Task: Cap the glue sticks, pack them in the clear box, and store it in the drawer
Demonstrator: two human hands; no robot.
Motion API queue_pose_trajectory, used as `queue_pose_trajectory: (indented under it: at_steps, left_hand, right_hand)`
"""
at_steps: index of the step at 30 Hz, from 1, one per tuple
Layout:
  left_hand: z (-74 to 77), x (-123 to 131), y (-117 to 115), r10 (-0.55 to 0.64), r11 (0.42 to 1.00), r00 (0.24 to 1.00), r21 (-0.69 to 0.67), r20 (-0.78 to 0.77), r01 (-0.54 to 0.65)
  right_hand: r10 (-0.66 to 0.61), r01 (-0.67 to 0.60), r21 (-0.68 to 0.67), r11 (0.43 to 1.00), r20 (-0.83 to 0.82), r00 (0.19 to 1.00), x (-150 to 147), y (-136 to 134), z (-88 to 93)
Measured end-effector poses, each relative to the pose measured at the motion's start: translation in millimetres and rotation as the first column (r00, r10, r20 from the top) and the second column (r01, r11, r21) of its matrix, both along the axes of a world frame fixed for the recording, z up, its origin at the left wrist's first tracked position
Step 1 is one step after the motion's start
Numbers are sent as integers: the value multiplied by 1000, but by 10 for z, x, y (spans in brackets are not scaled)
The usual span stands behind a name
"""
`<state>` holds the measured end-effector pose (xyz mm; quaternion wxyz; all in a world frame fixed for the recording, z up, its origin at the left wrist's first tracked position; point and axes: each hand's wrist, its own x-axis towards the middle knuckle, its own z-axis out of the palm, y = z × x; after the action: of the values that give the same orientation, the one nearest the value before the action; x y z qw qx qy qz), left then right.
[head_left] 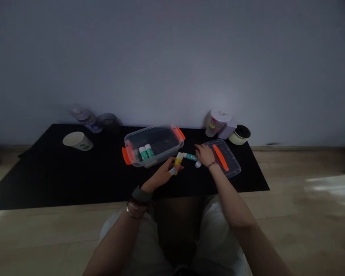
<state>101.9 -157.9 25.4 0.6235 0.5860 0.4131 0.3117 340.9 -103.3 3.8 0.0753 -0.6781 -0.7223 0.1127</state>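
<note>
clasping a yellow, white-capped cylindrical tube [178, 161] in the left hand [162, 175], near the clear, orange-handled plastic box [167, 153]; probably light, stiff, slightly slippery, best held mid-barrel; cannot tell the grip of the right hand [205, 154].

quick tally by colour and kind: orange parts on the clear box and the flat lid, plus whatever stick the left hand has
Orange end clips on the clear box: 2
Orange strip on the flat lid: 1
Yellow stick in the left hand: 1
Total: 4
</note>
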Motion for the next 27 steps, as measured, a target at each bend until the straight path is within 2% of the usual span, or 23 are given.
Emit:
queue_pose_trajectory:
  at_steps: [2, 3, 5, 7, 9, 12, 15, 18, 20, 23, 27]
  left_hand:
    - [-15, 15, -17, 12, 1000, 999, 19, 44, -13]
    - [-25, 27, -26, 31, 999, 997, 35, 75, -33]
    - [-39, 53, -42, 80, 994, 986, 66, 146, -90]
    - [-36, 74, -50, 115, 988, 972, 80, 205, -134]
    - [-22, 80, -50, 131, 985, 960, 77, 246, -154]
    - [-1, 68, -47, 164, 979, 945, 74, 282, -192]
    - [7, 65, -57, 216, 966, 928, 68, 303, -248]
    - [11, 89, -73, 277, 948, 903, 57, 327, -312]
    - [23, 110, -79, 320, 935, 888, 44, 330, -353]
    - [66, 127, -85, 363, 921, 876, 19, 316, -389]
    - [126, 126, -99, 382, 915, 878, 13, 288, -403]
  right_hand:
    - [38, -34, 30, 999, -178, 983, -28, -100, 96]
    - [77, -81, 0, 997, -313, 947, -56, -161, 144]
    - [139, -252, -104, 962, -608, 782, -139, -290, 220]
    - [140, -443, -155, 883, -813, 564, -249, -397, 264]
    - [120, -532, -141, 835, -896, 427, -369, -464, 281]
    - [96, -498, -114, 860, -921, 378, -518, -499, 282]
    - [122, -410, -60, 910, -907, 402, -604, -517, 276]
    - [200, -255, 66, 965, -811, 549, -679, -564, 264]
    - [245, -145, 200, 969, -713, 656, -747, -608, 245]
    - [301, -68, 401, 914, -556, 775, -849, -665, 203]
    - [361, -110, 585, 803, -330, 872, -898, -692, 158]
